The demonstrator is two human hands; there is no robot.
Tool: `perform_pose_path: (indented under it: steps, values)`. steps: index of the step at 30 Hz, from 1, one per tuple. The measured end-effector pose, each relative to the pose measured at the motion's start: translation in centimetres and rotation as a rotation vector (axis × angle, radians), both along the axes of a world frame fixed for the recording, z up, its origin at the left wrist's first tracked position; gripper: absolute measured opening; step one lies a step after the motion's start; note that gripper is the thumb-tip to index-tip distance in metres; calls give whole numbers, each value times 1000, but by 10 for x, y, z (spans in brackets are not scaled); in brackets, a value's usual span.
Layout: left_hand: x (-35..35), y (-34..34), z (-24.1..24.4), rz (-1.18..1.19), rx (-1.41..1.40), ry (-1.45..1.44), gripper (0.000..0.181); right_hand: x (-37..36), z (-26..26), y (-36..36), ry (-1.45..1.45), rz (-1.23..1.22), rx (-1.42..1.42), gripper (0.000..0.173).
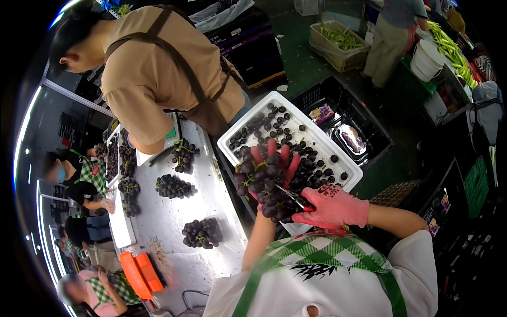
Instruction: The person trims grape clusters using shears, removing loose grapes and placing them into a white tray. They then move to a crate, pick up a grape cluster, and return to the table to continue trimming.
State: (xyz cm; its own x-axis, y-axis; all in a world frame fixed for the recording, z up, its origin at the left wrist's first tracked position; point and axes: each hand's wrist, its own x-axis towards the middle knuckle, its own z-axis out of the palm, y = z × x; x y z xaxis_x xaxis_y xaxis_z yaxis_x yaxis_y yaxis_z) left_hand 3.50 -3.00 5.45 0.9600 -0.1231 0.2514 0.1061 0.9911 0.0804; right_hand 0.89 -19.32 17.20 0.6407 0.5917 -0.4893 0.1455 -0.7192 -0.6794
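My left hand (pixel 277 156), in a pink glove, is spread under a large bunch of dark grapes (pixel 265 182) and bears it up; part of the hand is hidden by the fruit. My right hand (pixel 332 208), also in a pink glove, grips small scissors with red handles (pixel 307 207), their blades pointing into the bunch. Both hands are over the near part of a white foam tray (pixel 344 162) that holds many loose dark grapes. On the metal table to the left lie several separate bunches, among them one nearest (pixel 202 233) and one further up (pixel 174 186).
A person in a brown apron (pixel 166 75) stands close at the upper left, by a scale (pixel 172 132). A black crate (pixel 380 136) with packed grapes is beyond the tray. An orange object (pixel 136 273) lies on the table. Several co-workers stand at the far left.
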Motion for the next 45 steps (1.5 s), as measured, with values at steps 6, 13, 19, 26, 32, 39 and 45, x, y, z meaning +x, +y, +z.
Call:
perform_pose_path:
  steps: [6,13,19,26,32,39,45]
  values:
    - [-3,1,-1,86,134,40,39,0,-2,-7,50,-60,18,53]
    - [3,8,-13,142,186,-74,47,-3,-18,-18,44,-210,31,42]
    - [2,15,-14,205,250,29,52,-6,-41,-24,212,-213,149,56]
    - [0,9,-5,125,158,24,49,-6,-25,-20,34,-14,174,51]
    - [-3,3,-4,73,80,78,51,-5,-24,-18,27,10,82,43]
    - [-5,2,0,57,26,227,61,-5,-19,-17,86,-59,115,45]
    - [-5,2,-4,27,24,255,63,-2,-27,-20,-17,30,121,42]
